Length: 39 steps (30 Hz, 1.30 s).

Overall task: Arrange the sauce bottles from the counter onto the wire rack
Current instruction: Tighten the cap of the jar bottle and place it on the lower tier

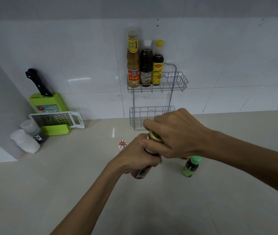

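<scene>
A two-tier wire rack (177, 85) hangs on the tiled wall. Its upper basket holds three bottles at the left: a tall yellowish sauce bottle (132, 61), a dark bottle with a white cap (146, 65) and a dark bottle with a yellow cap (158, 65). The lower basket (138, 116) shows no bottles. Above the counter, my left hand (140, 156) grips the body of a dark bottle with a gold cap (153, 137). My right hand (177, 134) closes over that cap. On the counter stand a white-capped bottle (122, 145) behind my left hand and a green-capped bottle (191, 166).
At the left, a green knife block (48, 106) with a black-handled knife (38, 82), a grater (57, 118) and two white shakers (26, 138) sit by the wall corner. The beige counter (67, 184) stretches toward me.
</scene>
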Each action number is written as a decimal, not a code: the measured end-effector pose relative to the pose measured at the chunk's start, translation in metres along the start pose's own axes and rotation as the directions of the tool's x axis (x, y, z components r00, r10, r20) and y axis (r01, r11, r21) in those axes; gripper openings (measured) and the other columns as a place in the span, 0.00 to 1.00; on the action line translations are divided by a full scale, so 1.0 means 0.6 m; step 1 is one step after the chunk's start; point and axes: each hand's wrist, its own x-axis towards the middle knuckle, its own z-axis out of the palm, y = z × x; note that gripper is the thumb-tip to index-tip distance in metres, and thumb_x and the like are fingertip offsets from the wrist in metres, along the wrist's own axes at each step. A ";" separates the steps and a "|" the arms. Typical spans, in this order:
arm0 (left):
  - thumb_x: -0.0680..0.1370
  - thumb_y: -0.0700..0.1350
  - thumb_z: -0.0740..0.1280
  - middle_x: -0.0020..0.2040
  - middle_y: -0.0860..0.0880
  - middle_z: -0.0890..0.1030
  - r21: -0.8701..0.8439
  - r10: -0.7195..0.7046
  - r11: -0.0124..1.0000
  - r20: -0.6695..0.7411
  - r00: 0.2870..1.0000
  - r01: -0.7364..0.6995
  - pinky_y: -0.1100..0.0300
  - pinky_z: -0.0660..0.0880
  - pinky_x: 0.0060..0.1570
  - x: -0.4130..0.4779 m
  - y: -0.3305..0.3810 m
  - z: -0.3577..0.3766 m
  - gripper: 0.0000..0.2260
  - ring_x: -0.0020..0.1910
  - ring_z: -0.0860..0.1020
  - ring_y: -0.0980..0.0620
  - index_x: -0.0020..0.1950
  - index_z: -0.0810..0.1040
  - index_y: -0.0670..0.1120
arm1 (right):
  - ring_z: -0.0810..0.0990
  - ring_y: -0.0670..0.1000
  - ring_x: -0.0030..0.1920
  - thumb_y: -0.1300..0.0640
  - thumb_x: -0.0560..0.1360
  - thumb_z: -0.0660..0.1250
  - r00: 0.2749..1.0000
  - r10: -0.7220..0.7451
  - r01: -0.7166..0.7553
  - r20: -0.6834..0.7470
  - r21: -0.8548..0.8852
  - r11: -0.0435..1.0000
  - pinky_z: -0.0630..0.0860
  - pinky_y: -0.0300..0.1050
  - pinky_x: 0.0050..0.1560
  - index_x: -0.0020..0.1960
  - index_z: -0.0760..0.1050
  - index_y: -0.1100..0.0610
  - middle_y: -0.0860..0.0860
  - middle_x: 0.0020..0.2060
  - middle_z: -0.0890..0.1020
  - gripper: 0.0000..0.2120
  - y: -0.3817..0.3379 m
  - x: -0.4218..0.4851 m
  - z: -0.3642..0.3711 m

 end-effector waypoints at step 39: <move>0.60 0.32 0.69 0.28 0.46 0.82 -0.093 -0.113 0.991 -0.250 0.962 0.093 0.52 0.78 0.28 0.060 -0.007 0.042 0.03 0.28 0.79 0.50 0.31 0.77 0.38 | 0.60 0.52 0.21 0.46 0.76 0.53 0.911 0.407 -0.413 -0.069 -0.157 0.897 0.57 0.41 0.30 0.34 0.77 0.53 0.49 0.20 0.66 0.20 0.018 0.022 0.040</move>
